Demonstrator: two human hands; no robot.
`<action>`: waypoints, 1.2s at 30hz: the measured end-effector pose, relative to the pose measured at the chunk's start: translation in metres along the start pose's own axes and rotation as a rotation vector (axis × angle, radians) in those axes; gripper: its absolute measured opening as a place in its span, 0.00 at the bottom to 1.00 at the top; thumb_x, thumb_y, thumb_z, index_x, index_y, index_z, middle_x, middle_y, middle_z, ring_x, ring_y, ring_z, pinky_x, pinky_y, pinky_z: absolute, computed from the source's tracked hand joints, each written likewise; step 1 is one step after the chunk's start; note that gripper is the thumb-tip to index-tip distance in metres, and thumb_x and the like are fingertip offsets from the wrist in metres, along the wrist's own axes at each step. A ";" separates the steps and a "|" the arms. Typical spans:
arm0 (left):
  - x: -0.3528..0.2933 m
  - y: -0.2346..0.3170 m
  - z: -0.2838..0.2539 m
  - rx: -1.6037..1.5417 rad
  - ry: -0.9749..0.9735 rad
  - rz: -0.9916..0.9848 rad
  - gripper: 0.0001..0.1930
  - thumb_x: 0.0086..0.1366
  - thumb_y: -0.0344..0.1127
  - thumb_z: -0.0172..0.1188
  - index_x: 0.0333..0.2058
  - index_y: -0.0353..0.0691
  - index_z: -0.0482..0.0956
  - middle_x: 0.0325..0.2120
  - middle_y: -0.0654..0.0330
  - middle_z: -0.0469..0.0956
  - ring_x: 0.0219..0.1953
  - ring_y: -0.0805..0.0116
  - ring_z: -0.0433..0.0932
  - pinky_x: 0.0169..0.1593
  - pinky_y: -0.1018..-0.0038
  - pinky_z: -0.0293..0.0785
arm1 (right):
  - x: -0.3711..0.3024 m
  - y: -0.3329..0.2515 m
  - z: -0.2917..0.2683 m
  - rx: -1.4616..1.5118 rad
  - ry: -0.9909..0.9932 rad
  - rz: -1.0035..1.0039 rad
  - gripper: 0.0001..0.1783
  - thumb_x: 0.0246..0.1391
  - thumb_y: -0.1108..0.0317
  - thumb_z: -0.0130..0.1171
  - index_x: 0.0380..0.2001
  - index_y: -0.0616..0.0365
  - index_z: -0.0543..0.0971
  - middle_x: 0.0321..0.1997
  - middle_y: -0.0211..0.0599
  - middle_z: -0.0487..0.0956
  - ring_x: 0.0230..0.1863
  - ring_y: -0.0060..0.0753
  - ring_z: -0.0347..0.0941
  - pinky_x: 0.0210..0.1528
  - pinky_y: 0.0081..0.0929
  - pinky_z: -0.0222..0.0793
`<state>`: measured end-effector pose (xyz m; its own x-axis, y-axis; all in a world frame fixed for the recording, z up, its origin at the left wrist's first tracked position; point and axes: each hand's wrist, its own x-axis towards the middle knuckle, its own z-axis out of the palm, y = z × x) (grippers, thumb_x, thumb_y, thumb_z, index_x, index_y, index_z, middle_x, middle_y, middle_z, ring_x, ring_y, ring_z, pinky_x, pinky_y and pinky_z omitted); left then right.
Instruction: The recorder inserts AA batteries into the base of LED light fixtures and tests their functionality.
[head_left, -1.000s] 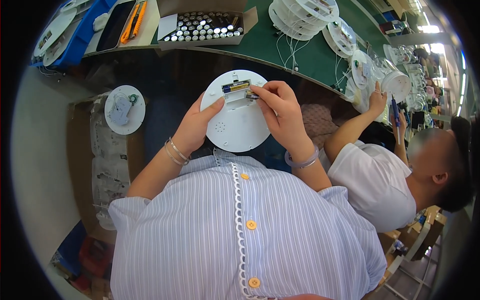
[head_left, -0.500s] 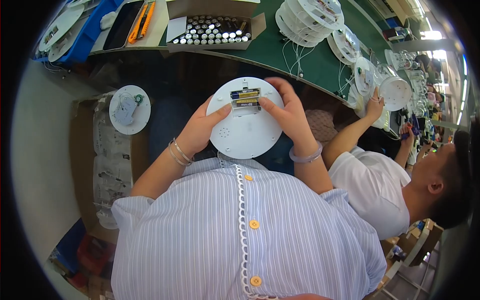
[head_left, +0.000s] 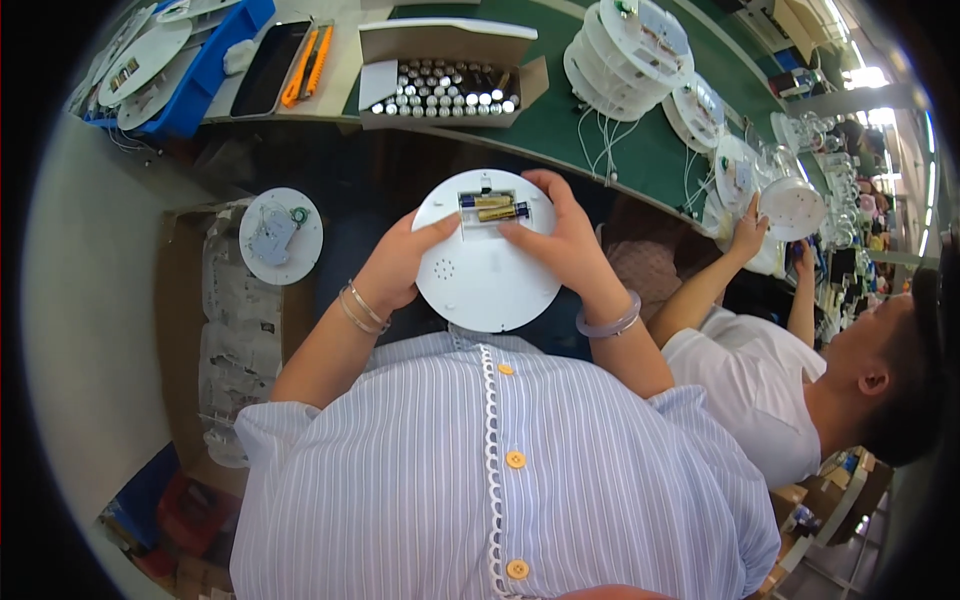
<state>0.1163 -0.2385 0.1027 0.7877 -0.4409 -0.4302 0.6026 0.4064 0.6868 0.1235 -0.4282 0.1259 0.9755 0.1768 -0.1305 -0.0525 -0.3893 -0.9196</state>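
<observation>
Head cam: left fingers [head_left: 436, 233] and right fingers [head_left: 553, 190] clamped on round white housing [head_left: 487, 287]; fitting stage, I reckon, tilted lower battery [head_left: 496, 214] above my right thumb [head_left: 522, 238] likely needs pressing.

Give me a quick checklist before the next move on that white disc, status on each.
1. White disc held on both sides, left hand and right hand: ok.
2. Two batteries in the uncovered compartment: ok.
3. Lower battery lined up with upper battery: not ok, it sits offset to the right and slightly skewed.
4. Battery ends touching the contacts: cannot tell, too small.
5. Right thumb clear of the lower battery: cannot tell, it is very close.
6. Orange cutter away from the hands: ok, it lies left of the battery box.
</observation>
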 end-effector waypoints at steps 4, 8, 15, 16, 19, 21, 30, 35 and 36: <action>0.000 -0.008 -0.006 -0.100 -0.012 -0.051 0.18 0.57 0.34 0.49 0.45 0.34 0.63 0.38 0.54 0.71 0.38 0.67 0.72 0.40 0.75 0.71 | -0.004 -0.016 0.004 -0.471 0.226 -0.280 0.29 0.31 0.73 0.61 0.43 0.55 0.66 0.36 0.36 0.69 0.41 0.34 0.64 0.46 0.27 0.59; -0.003 -0.011 -0.001 -0.064 -0.006 -0.032 0.18 0.57 0.34 0.49 0.45 0.34 0.62 0.38 0.54 0.70 0.39 0.66 0.72 0.41 0.74 0.70 | -0.004 -0.010 0.001 -0.553 0.088 -0.440 0.13 0.31 0.74 0.60 0.27 0.55 0.77 0.32 0.36 0.69 0.37 0.36 0.63 0.41 0.26 0.59; -0.010 -0.012 0.006 0.008 -0.037 0.072 0.19 0.57 0.35 0.49 0.47 0.36 0.61 0.39 0.54 0.70 0.40 0.67 0.72 0.40 0.75 0.70 | -0.016 -0.007 -0.013 -0.227 0.059 -0.357 0.12 0.33 0.77 0.59 0.29 0.59 0.77 0.29 0.34 0.69 0.32 0.25 0.65 0.33 0.16 0.60; -0.012 -0.011 0.007 0.003 -0.037 0.075 0.19 0.57 0.35 0.49 0.47 0.36 0.61 0.39 0.54 0.70 0.40 0.67 0.72 0.40 0.75 0.70 | -0.017 -0.005 -0.016 -0.077 0.055 -0.302 0.13 0.34 0.78 0.59 0.29 0.60 0.77 0.29 0.33 0.69 0.33 0.23 0.64 0.33 0.14 0.60; -0.013 -0.011 0.011 0.041 -0.037 0.068 0.20 0.57 0.35 0.50 0.47 0.35 0.61 0.39 0.55 0.70 0.40 0.68 0.71 0.41 0.76 0.69 | -0.019 0.003 -0.020 -0.024 0.041 -0.301 0.12 0.34 0.77 0.59 0.28 0.60 0.77 0.29 0.32 0.69 0.32 0.22 0.64 0.33 0.15 0.59; -0.012 -0.012 0.013 0.036 -0.044 0.067 0.20 0.57 0.36 0.50 0.47 0.36 0.61 0.39 0.55 0.70 0.40 0.69 0.71 0.41 0.77 0.69 | -0.019 0.001 -0.021 -0.026 0.041 -0.297 0.12 0.33 0.77 0.59 0.28 0.59 0.77 0.29 0.32 0.69 0.32 0.24 0.64 0.33 0.16 0.60; -0.005 -0.012 0.010 0.014 -0.063 0.036 0.20 0.57 0.36 0.49 0.48 0.37 0.60 0.40 0.56 0.69 0.40 0.69 0.71 0.41 0.77 0.69 | -0.012 -0.020 -0.016 -0.545 0.190 -0.508 0.21 0.34 0.73 0.60 0.38 0.58 0.72 0.30 0.33 0.70 0.37 0.29 0.64 0.39 0.24 0.61; -0.013 -0.017 0.011 0.032 -0.054 0.036 0.20 0.57 0.35 0.50 0.48 0.36 0.60 0.40 0.56 0.69 0.41 0.69 0.70 0.43 0.76 0.68 | -0.016 -0.003 -0.016 0.109 0.027 -0.007 0.25 0.39 0.72 0.59 0.43 0.61 0.65 0.35 0.31 0.69 0.39 0.22 0.64 0.41 0.19 0.62; -0.009 -0.017 0.009 0.019 -0.038 0.036 0.21 0.57 0.35 0.50 0.48 0.37 0.60 0.40 0.56 0.69 0.41 0.69 0.70 0.43 0.76 0.68 | -0.009 0.000 -0.017 0.290 -0.099 0.115 0.24 0.40 0.72 0.58 0.43 0.62 0.65 0.36 0.31 0.69 0.39 0.20 0.65 0.41 0.16 0.62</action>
<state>0.0982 -0.2488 0.1001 0.8031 -0.4564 -0.3832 0.5713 0.4069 0.7127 0.1183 -0.4453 0.1340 0.9351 0.2392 -0.2615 -0.2333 -0.1401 -0.9623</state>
